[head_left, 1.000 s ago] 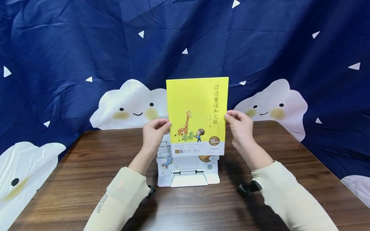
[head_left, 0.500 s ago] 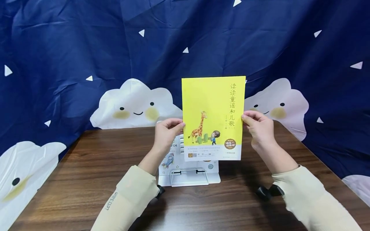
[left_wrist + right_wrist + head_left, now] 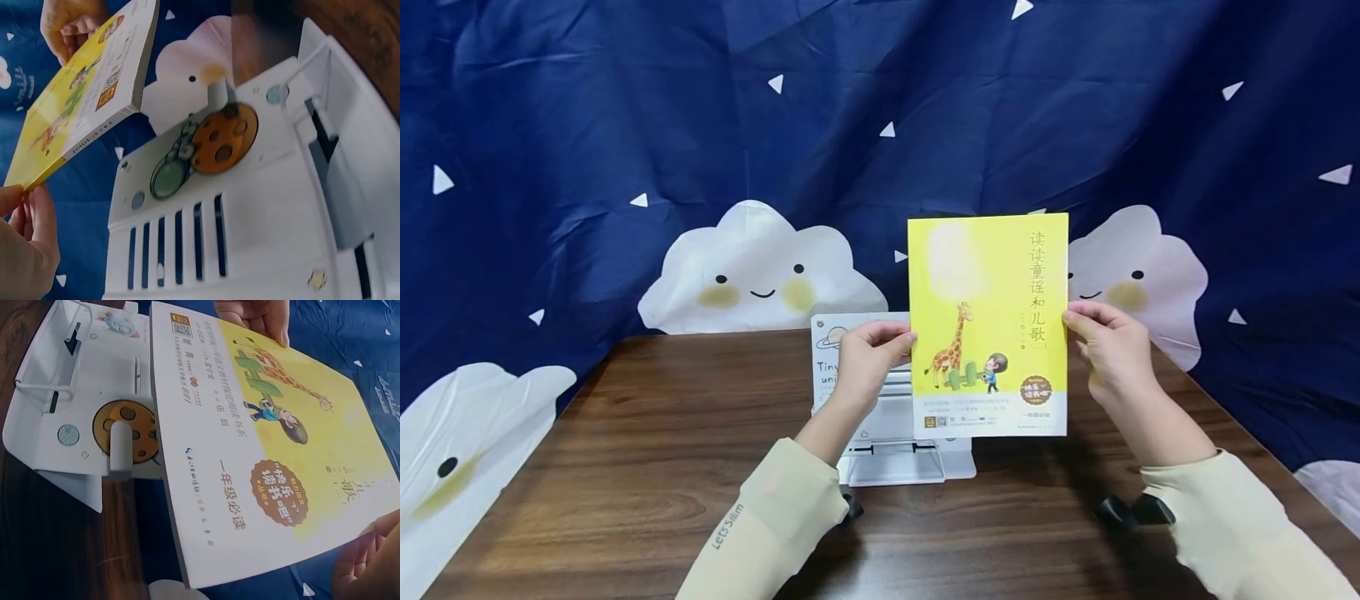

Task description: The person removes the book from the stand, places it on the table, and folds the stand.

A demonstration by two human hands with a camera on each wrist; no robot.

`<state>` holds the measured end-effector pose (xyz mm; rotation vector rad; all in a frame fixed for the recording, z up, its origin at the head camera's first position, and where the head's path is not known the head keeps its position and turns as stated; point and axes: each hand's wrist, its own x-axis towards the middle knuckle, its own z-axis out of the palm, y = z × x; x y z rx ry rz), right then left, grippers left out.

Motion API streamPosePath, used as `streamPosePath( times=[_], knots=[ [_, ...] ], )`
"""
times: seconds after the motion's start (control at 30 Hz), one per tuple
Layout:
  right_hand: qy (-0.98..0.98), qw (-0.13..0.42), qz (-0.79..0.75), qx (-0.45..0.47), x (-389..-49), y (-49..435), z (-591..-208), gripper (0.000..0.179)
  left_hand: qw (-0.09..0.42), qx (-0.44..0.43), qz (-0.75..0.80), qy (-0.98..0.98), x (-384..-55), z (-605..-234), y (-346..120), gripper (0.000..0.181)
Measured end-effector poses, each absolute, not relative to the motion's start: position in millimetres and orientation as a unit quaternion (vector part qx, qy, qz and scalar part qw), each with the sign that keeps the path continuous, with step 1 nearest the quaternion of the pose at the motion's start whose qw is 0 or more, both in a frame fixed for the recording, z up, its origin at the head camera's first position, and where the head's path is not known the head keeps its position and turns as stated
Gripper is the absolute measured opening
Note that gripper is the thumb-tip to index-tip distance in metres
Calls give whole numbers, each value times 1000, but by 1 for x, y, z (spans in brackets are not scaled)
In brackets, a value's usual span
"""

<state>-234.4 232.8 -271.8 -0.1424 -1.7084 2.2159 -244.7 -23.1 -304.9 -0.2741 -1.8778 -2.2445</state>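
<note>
A yellow children's book [image 3: 992,333] with a giraffe and a child on its cover is held upright between both hands, above the table. My left hand [image 3: 874,358] pinches its left edge between thumb and fingers; in the left wrist view that edge is the spine. The right hand [image 3: 1111,346] pinches the opposite edge. Behind the book, partly covered by it, stands a white metal book stand [image 3: 829,367] with space drawings. The left wrist view shows the stand's slotted back panel [image 3: 250,219], clear of the book. Its lower ledge [image 3: 895,477] has a wire page holder.
The stand rests on a dark brown wooden table [image 3: 700,417]. A blue cloth [image 3: 625,100] with white clouds and triangles hangs behind the table. Black wrist devices [image 3: 1131,510] show below the sleeves.
Both hands have carried the book to the right and slightly down, from in front of the stand to partly past its right side. More of the stand's left part shows.
</note>
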Motion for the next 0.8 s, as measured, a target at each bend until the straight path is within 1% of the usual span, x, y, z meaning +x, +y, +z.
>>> streamPosePath(
  times=[0.07,0.1,0.2,0.3,0.33,0.37,0.4,0.5,0.57,0.6,0.63,0.8],
  knots=[
    [-592,176,786,-36,-258,262,-298,10,92,-88,-763,-634,-237,-299,-16,8],
    [-591,181,785,-36,-272,278,-313,14,91,-87,-762,-635,-244,-307,-11,8],
    [-603,177,777,-31,-312,326,-357,22,86,-102,-767,-627,-244,-312,-2,6],
    [-614,175,768,-41,-336,355,-387,29,79,-96,-769,-627,-242,-313,4,6],
    [-619,170,766,-38,-340,361,-393,30,72,-88,-771,-626,-229,-301,4,7],
    [-606,165,778,-30,-335,357,-388,28,71,-84,-771,-628,-229,-302,6,7],
    [-604,162,779,-31,-336,361,-391,28,65,-74,-771,-629,-225,-298,7,8],
    [-615,169,769,-39,-334,370,-396,29,59,-68,-777,-623,-224,-300,14,10],
    [-624,171,761,-45,-330,376,-398,32,55,-67,-776,-624,-224,-303,20,10],
    [-639,183,746,-55,-338,389,-410,39,54,-66,-776,-624,-223,-304,22,10],
    [-642,185,742,-57,-336,392,-412,40,52,-64,-778,-623,-223,-305,25,9],
    [-633,190,747,-70,-324,405,-419,41,38,-58,-785,-616,-218,-310,39,7]
  ],
)
